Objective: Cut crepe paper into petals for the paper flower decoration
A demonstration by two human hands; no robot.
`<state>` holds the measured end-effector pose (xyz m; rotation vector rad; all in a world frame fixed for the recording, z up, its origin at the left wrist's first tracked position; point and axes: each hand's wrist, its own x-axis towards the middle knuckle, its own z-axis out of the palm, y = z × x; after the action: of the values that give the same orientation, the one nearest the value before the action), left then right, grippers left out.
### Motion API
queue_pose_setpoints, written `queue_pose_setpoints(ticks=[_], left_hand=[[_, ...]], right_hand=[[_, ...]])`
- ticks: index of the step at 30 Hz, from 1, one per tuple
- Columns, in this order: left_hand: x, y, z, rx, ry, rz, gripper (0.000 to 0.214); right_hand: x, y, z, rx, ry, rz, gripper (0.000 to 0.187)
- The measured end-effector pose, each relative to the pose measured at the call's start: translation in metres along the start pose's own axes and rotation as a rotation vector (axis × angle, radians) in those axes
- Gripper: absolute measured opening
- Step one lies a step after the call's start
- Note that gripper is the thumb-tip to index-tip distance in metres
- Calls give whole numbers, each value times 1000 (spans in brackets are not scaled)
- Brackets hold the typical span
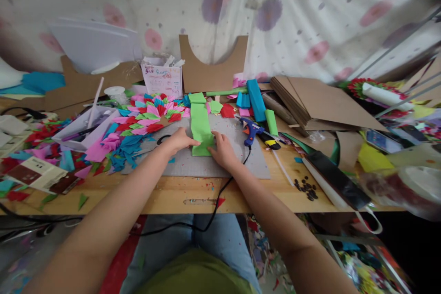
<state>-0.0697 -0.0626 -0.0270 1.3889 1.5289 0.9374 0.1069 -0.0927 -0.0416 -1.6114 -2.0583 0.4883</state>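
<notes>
A strip of bright green crepe paper (200, 124) lies lengthwise on a grey board (241, 161), its far end running to a folded green part. My left hand (179, 141) grips its near left edge, with the thumb on top of the paper. At the near right edge my right hand (223, 150) has fingers and thumb pinched on the same strip. Just right of the paper, a blue glue gun (252, 129) rests on the board. Scissors (163, 139) lie partly hidden behind my left hand.
Pleated paper pieces in several colours (151, 112) are heaped at left beside a white box (86, 128). Stacked cardboard (320, 101) and a yellow-black cutter (270, 140) lie at right. The glue gun's black cord (220, 197) passes over the table's front edge.
</notes>
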Motion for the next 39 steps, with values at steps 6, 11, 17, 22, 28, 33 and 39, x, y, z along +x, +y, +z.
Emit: queue_pose_setpoints(ticks=[6, 11, 17, 22, 28, 33, 39], left_hand=[[-6, -1, 13, 30, 4, -23, 57], [-16, -10, 23, -178, 101, 155, 54], [-20, -18, 25, -491, 132, 191, 50], [-18, -19, 27, -528, 138, 234, 47], [-24, -15, 31, -344, 172, 291, 40], [-39, 2, 25, 266, 395, 637, 38], [-36, 5, 28, 442, 122, 743, 28]], right_hand=[[0, 4, 4, 110, 35, 10, 60], [3, 9, 7, 321, 103, 65, 68], [9, 12, 5, 848, 88, 241, 39], [9, 6, 3, 1021, 32, 249, 32], [13, 6, 7, 953, 196, 123, 24], [12, 5, 3, 748, 273, 23, 17], [8, 3, -2, 575, 325, -67, 10]])
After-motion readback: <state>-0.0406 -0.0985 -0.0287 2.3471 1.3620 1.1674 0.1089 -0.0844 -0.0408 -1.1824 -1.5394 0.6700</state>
